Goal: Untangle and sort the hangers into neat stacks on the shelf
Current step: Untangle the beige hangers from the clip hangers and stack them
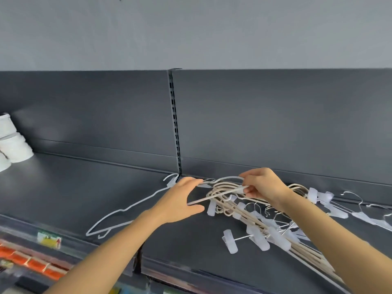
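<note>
A tangled pile of beige hangers [254, 217] with translucent white clips lies on the dark grey shelf [89, 187], right of centre. My right hand [263, 183] pinches a white hanger [222, 195] at the top of the pile. My left hand [180, 200] grips the same white hanger at its lower left end. One white wire hanger [127, 211] lies alone, flat on the shelf to the left. More metal clip hangers [358, 211] lie further right.
White rolls [12, 141] stand stacked at the shelf's far left. A slotted upright [175, 124] divides the dark back panel. Below the shelf's front edge are a price tag [49, 239] and orange packs [31, 262].
</note>
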Demonstrator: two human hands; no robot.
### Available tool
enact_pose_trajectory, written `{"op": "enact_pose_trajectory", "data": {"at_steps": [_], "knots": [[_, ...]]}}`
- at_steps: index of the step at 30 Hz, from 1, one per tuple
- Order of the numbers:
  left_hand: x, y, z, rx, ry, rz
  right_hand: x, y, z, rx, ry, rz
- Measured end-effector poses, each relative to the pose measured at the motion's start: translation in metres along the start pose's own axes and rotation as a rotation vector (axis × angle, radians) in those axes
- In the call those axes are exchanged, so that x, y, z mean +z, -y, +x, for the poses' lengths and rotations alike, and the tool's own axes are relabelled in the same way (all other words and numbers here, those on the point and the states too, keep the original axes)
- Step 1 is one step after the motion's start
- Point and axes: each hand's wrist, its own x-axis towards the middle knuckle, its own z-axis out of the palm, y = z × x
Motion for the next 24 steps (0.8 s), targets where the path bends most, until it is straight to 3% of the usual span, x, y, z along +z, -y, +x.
{"op": "enact_pose_trajectory", "data": {"at_steps": [5, 11, 16, 21, 24], "knots": [[-0.007, -0.003, 0.020, 0.091, 0.149, 0.088, 0.023, 0.007, -0.006, -0.037, 0.032, -0.004], [-0.022, 0.013, 0.029, 0.164, 0.146, 0.215, 0.040, 0.011, -0.013, -0.093, 0.068, -0.083], [-0.044, 0.038, 0.020, 0.214, 0.245, 0.299, 0.047, -0.001, 0.006, -0.172, -0.115, -0.807], [-0.047, 0.069, 0.009, 0.165, 0.385, 0.251, 0.053, -0.021, 0.020, -0.157, -0.125, -1.199], [-0.040, 0.085, 0.004, 0.131, 0.450, 0.256, 0.055, -0.030, 0.027, -0.110, -0.111, -1.302]]}}
